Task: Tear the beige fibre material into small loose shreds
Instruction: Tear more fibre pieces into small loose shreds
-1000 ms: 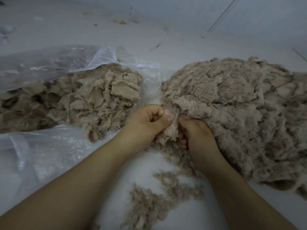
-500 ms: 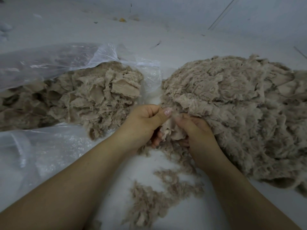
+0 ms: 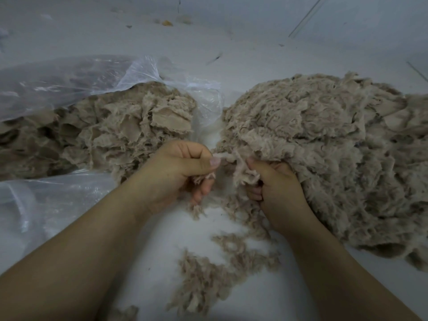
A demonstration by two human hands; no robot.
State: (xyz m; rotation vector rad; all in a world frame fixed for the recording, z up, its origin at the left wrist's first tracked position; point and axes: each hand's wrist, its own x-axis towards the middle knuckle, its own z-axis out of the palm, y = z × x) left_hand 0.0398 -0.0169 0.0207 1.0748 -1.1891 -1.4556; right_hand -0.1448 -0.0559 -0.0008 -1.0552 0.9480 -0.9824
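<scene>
A thin strand of beige fibre (image 3: 228,156) is pinched between the curled thumb and fingers of the left hand (image 3: 178,172) and of the right hand (image 3: 275,188). The right fingertips are partly hidden by fibre. Right of the hands, a large fluffy heap (image 3: 324,147) is cut off by the frame edge. Left of the hands, flatter torn pieces (image 3: 120,133) lie in a crinkled clear plastic bag (image 3: 69,82). Below the hands, loose shreds (image 3: 215,274) are scattered on the pale surface (image 3: 254,42).
</scene>
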